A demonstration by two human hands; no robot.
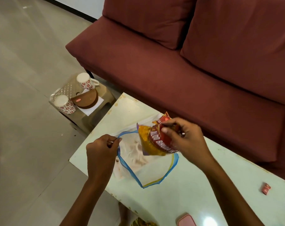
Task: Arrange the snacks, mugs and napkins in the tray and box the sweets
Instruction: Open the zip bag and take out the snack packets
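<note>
- Pale green table (195, 185) before maroon sofa (203, 62); tiled floor.
- Left hand (100, 154): fingers pinched narrow on blue rim of clear zip bag (146, 170), mouth held open.
- Right hand (184, 137): fingers closed around red-yellow snack packet (153, 141), tilted, lower end just inside bag mouth.
- Beyond left fingers: tray (68, 90) on stool, holding two mugs (85, 81), brown box (87, 99), napkin (91, 110).
- Pink sweet (266, 188) well right of right fingers.

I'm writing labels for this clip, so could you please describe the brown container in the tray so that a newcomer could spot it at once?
Look left of the maroon sofa, where a clear tray sits on a low stool on the floor. Between the two white mugs with red flowers, one at the back and one in front, lies the brown container on a white napkin. It alone is brown, with a small red label.
</note>
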